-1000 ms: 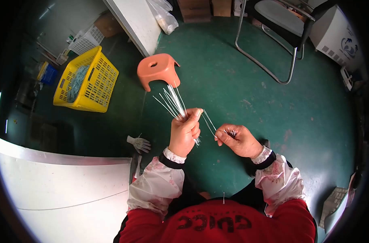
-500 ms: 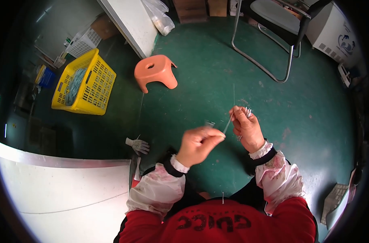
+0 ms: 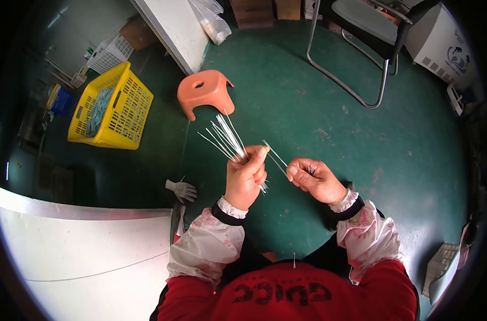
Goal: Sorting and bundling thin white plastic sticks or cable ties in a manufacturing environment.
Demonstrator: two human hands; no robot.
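My left hand [image 3: 244,179] is closed around a bundle of thin white strands [image 3: 227,140], which look like stiff wires or ties. They fan out above the fist toward the upper left, and short ends poke out below it. Thumb and forefinger of that hand pinch the tip of a couple of separate thin strands [image 3: 276,157]. These slant down to my right hand [image 3: 317,181], whose thumb and fingers close on their other end. Something pale shows inside the curled right fingers, too small to make out. Both hands are above the green floor, a short gap apart.
A yellow basket [image 3: 132,109] with bluish strands inside stands at left, beside an orange stool [image 3: 203,88]. A striped glove [image 3: 182,190] lies on the floor near a white surface [image 3: 83,241]. At upper right stands a metal-framed chair [image 3: 380,80].
The left hand has turned upright, and its fanned bundle now shows plainly. My right hand has come lower and tilted inward. The strands between the hands now slope down to the right.
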